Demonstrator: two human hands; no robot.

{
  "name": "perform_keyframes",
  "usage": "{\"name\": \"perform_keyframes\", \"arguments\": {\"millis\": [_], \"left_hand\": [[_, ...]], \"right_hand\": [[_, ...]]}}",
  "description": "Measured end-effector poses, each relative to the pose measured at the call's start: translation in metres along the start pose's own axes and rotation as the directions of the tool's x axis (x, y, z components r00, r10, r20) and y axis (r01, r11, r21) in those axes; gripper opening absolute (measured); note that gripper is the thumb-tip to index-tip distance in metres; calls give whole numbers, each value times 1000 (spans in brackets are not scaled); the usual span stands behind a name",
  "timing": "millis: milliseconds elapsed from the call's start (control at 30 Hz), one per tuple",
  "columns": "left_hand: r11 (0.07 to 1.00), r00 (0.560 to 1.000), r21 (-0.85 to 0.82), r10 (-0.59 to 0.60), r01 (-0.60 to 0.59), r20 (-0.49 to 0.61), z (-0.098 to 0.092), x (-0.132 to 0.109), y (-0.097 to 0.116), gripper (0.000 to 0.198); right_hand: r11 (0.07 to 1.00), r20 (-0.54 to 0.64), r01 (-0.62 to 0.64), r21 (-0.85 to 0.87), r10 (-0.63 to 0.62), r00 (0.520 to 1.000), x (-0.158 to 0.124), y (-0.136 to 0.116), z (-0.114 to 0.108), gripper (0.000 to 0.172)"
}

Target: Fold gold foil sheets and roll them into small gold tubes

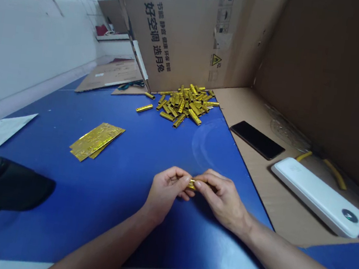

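Here, the left hand (pixel 166 191) and right hand (pixel 220 198) meet, their fingers (pixel 180 178) clamped together on a small gold foil roll (pixel 192 184). Beyond the fingers, a heap of gold tubes (pixel 183 107) lies on the blue table (pixel 106 213), against a carton (pixel 169 36) printed 好空调 选月兔.

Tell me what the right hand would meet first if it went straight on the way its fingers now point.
The small gold foil piece at the fingertips of the right hand, which it already seems to touch. The left hand lies just behind that, though depth is hard to judge here.
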State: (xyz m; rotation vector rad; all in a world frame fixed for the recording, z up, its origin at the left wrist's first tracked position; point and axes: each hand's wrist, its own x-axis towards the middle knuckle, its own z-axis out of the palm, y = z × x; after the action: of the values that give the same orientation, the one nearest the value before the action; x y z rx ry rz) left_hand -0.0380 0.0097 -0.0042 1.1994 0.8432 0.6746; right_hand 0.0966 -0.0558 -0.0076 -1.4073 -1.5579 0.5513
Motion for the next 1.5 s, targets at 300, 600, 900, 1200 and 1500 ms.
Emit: {"name": "perform_keyframes", "arguments": {"millis": [300,600,900,1200,1500], "left_hand": [[1000,999,28,15,-13,-38,2,0,2,22],[995,996,-45,89,-90,-28,4,-1,3,34],[995,989,59,85,-78,-122,1,1,3,18],[984,988,176,14,13,-151,-4,4,0,19],[991,986,130,62,-42,-152,1,2,3,14]], "right_hand": [[1000,-30,-1,-1,1,1000,-1,0,2,17],[997,-105,33,-73,-41,994,-3,0,2,15],[992,-155,79,-94,-93,983,-4,3,2,17],[985,-111,113,-130,-128,986,-4,3,5,21],[995,-135,73,-64,-81,987,-3,4,8,19]]}}
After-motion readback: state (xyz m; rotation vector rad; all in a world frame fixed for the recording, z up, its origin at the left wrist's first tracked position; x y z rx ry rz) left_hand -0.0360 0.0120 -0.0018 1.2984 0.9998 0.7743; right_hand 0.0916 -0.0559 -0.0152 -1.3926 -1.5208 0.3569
